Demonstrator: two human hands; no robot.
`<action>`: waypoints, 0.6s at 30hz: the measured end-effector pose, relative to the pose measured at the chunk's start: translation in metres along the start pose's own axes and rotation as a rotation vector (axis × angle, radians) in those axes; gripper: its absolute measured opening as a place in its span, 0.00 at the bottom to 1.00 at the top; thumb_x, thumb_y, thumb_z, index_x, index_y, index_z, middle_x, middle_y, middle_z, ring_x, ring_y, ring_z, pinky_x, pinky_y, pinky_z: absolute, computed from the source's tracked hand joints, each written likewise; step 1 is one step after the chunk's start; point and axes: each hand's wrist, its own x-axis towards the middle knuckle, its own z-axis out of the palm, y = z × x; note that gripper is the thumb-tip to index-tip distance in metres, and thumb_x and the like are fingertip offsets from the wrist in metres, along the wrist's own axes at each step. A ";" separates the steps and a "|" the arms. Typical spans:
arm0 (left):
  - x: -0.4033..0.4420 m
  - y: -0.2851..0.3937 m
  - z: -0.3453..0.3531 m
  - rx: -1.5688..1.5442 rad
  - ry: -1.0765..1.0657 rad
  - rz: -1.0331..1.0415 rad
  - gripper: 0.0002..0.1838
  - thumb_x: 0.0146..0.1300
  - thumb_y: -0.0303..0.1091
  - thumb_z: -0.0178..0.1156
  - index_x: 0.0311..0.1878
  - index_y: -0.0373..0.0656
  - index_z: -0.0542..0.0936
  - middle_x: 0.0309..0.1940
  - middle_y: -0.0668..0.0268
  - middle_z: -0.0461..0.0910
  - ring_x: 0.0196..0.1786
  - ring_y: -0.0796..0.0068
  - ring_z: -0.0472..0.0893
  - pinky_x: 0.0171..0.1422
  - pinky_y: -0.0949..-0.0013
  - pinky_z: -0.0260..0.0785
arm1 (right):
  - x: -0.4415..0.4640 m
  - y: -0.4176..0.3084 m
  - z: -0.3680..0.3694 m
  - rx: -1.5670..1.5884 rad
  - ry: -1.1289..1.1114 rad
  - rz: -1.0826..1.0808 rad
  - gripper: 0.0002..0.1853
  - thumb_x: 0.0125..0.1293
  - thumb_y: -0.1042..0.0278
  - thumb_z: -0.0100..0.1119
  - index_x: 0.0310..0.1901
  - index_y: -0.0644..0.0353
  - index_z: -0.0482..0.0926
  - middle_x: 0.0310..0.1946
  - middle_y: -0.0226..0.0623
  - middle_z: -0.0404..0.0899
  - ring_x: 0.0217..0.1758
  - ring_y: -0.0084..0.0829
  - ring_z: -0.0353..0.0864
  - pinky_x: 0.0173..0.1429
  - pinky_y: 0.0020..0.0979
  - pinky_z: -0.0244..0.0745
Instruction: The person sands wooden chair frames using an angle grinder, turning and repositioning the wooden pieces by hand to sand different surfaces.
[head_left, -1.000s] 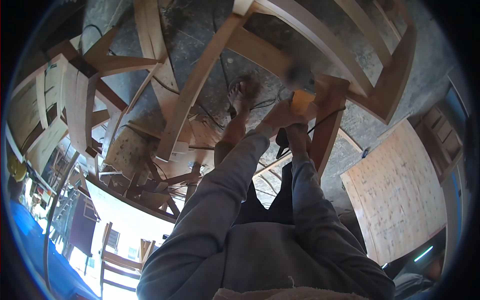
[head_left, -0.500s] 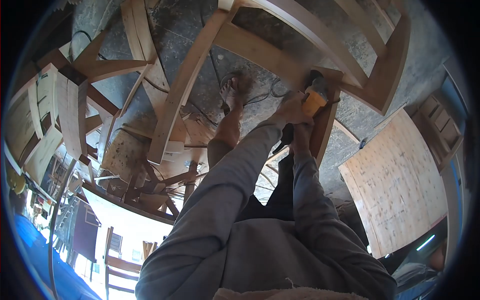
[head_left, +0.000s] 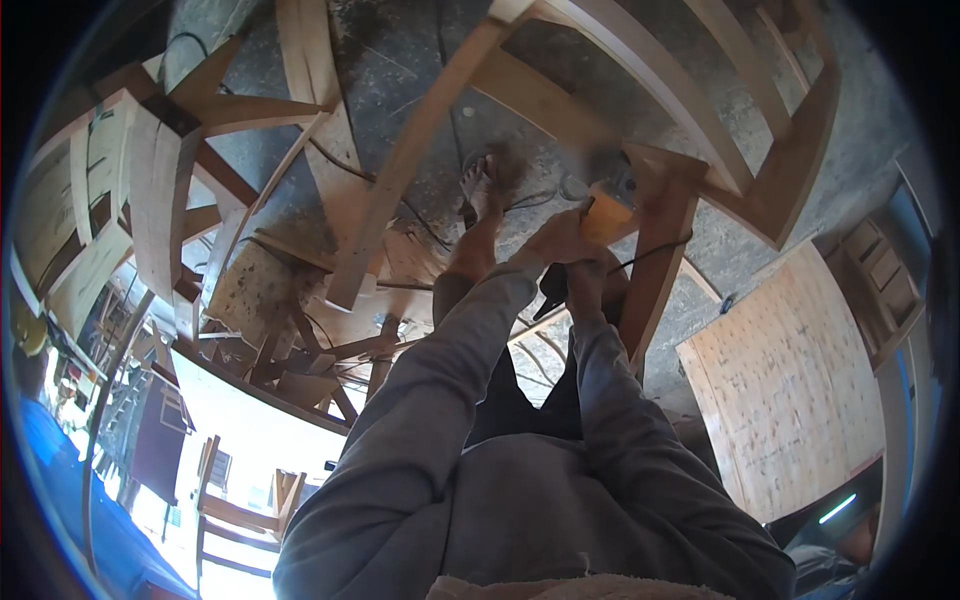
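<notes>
My left hand [head_left: 558, 238] is wrapped round the yellow body of an angle grinder [head_left: 607, 216], low over the work. Close behind it, my right hand [head_left: 588, 275] grips the tool's dark rear end, largely hidden by the left hand. The grinder's head is blurred and lies against a wooden frame [head_left: 665, 185], near the corner where a broad rail [head_left: 530, 92] meets an upright piece. A haze of dust hangs around that corner.
A bare foot [head_left: 482, 185] stands on the stained concrete floor, near a looping cord [head_left: 530, 200]. Curved wooden parts [head_left: 160, 200] are stacked at left. A pale plywood sheet [head_left: 790, 380] lies at right. A wooden chair [head_left: 240, 515] stands at lower left.
The grinder and both hands have shifted slightly left and a little down along the frame. The whole scene has moved a little right and down as my head turned. Both hands keep their hold.
</notes>
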 end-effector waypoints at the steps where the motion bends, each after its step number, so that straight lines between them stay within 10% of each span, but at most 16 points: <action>1: -0.002 -0.001 -0.009 0.013 0.034 0.025 0.49 0.41 0.58 0.82 0.61 0.31 0.80 0.52 0.44 0.87 0.55 0.50 0.87 0.59 0.57 0.78 | 0.005 0.001 0.008 -0.025 -0.009 0.002 0.15 0.65 0.69 0.75 0.49 0.62 0.84 0.41 0.29 0.84 0.41 0.19 0.82 0.42 0.27 0.78; 11: -0.028 0.009 -0.101 0.109 0.152 -0.041 0.35 0.46 0.51 0.83 0.52 0.33 0.86 0.44 0.54 0.90 0.47 0.62 0.90 0.53 0.60 0.80 | 0.032 0.002 0.081 -0.004 -0.290 -0.053 0.21 0.57 0.70 0.73 0.52 0.62 0.80 0.44 0.30 0.85 0.45 0.23 0.84 0.46 0.29 0.78; 18: -0.027 -0.022 -0.101 -0.126 0.377 0.027 0.40 0.42 0.59 0.82 0.48 0.32 0.85 0.45 0.48 0.89 0.50 0.52 0.89 0.54 0.56 0.80 | 0.043 -0.015 0.109 -0.280 -0.331 -0.081 0.23 0.55 0.66 0.73 0.53 0.61 0.79 0.43 0.33 0.87 0.45 0.27 0.85 0.48 0.33 0.80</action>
